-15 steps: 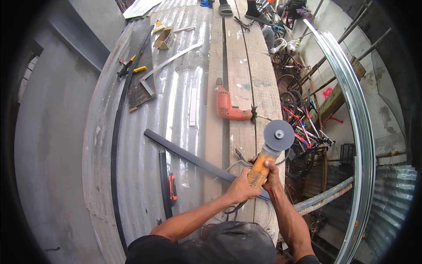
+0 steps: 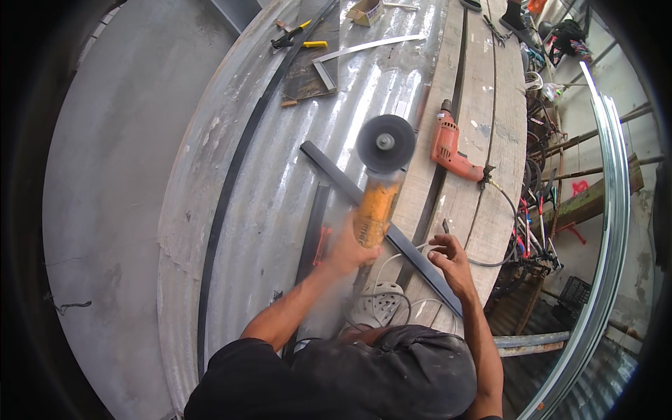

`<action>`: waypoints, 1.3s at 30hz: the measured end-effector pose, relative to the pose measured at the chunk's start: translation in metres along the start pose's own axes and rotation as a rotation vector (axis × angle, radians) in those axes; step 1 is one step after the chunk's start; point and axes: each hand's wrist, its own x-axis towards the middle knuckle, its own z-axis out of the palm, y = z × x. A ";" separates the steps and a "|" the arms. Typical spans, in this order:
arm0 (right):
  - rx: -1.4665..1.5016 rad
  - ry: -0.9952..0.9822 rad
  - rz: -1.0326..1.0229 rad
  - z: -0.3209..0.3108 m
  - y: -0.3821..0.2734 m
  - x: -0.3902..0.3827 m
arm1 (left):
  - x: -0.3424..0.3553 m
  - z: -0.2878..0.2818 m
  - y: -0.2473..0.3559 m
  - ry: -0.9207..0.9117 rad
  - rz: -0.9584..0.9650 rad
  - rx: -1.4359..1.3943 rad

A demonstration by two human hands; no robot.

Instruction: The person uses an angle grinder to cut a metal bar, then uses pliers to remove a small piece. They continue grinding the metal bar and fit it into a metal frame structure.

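My left hand [image 2: 348, 248] is wrapped around the yellow body of an angle grinder [image 2: 376, 210]. Its dark round disc [image 2: 400, 143] points away from me, above the corrugated metal sheet. My right hand [image 2: 451, 260] is off the grinder, fingers loosely bent and apart, with nothing visible in them. It hovers over the planks, by a grey cable and a small dark tip [image 2: 446, 227]. A dark metal bar [image 2: 421, 264] lies diagonally beneath the grinder, across sheet and planks. A red drill [image 2: 450, 148] rests on the planks beyond my right hand.
Left of the planks spreads the corrugated sheet [image 2: 245, 182], bearing a red-handled cutter [image 2: 322, 245], a try square [image 2: 324, 73], yellow-handled snips [image 2: 294, 40] and a small box [image 2: 365, 12]. Long metal profiles [image 2: 616, 182] stand at right. Another person's foot [image 2: 516, 24] is at the far end.
The grinder has swung left, from over the planks to over the sheet, in my left hand. My right hand has let go of it. The view has shifted left.
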 end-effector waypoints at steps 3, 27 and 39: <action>-0.133 0.024 0.041 -0.017 0.009 -0.015 | 0.014 -0.038 0.003 0.110 0.016 -0.040; -0.914 0.340 -0.351 -0.022 0.081 -0.064 | 0.271 0.144 0.030 -0.324 0.023 -0.079; -0.805 0.628 -0.206 -0.039 0.080 -0.121 | 0.368 0.253 -0.007 -0.372 -0.036 0.131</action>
